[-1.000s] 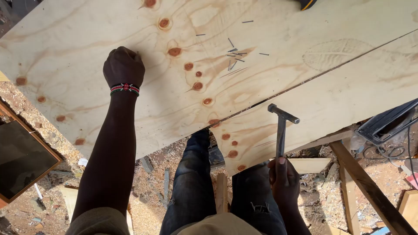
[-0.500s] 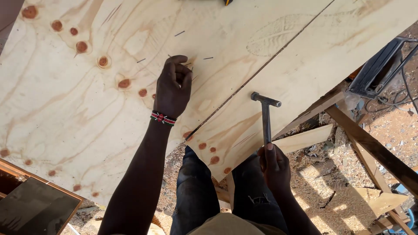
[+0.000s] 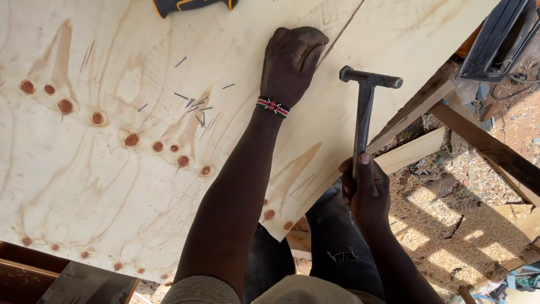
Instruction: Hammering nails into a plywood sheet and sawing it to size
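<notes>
We look down on a pale plywood sheet (image 3: 112, 180) that fills the left and centre of the frame, its face streaked with tan grain and dotted with reddish-brown knots. Our left hand (image 3: 291, 65) rests at the upper centre, fingers curled down against the sheet beside a dark seam running toward the upper right; whether they pinch a nail there we cannot tell. A red, black and white beaded wristband (image 3: 273, 107) circles that wrist.

Our right hand (image 3: 364, 188) — right of centre — is clamped around the lower end of the hammer (image 3: 365, 107), thumb laid along the shaft. The hammer is all dark metal: a slim straight shaft and a narrow head held crosswise above the sheet's edge, just right of the left hand. We judge it stiff, dense and head-heavy, its bare metal shaft possibly slick, so a hold low on the shaft, as here, seems to suit it best.

Loose thin nails (image 3: 197, 107) lie scattered on the sheet left of the left hand, small and easily rolled. A black-and-yellow tool handle (image 3: 191, 5) shows at the top edge. Sawdust-strewn ground (image 3: 450, 202) and timber framing (image 3: 484, 146) fill the right side.
</notes>
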